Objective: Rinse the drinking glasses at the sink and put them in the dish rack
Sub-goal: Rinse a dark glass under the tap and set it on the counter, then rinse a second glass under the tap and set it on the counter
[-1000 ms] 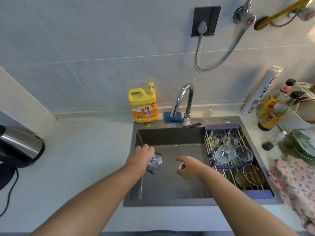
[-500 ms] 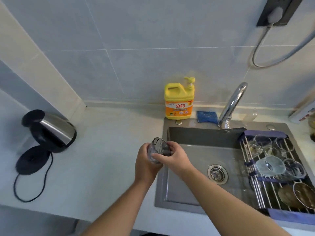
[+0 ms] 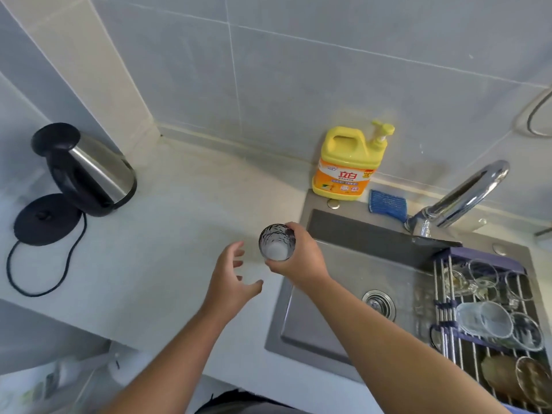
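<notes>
Right hand [image 3: 298, 261] wraps round one drinking glass [image 3: 277, 247], mouth toward the camera, over the edge of the worktop [image 3: 167, 234] at 10 o'clock of the sink [image 3: 343, 294]. Left hand [image 3: 230, 279] is at the glass's 8 o'clock, fingers spread, clear of it and holding nothing. Dish rack [image 3: 445, 294] spans the sink at 3 o'clock. It contains several clear glasses [image 3: 484, 319], some on their sides, and a brownish dish [image 3: 501, 380] at the near end. Soap bottle [image 3: 348, 165] stands at 11 o'clock on the sink's rim.

Left hand [image 3: 230, 279] free, right hand [image 3: 301, 261] gripping.
Mid-frame, the left is spread loose; the right, just beside it, holds a glass [image 3: 276, 245].
</notes>
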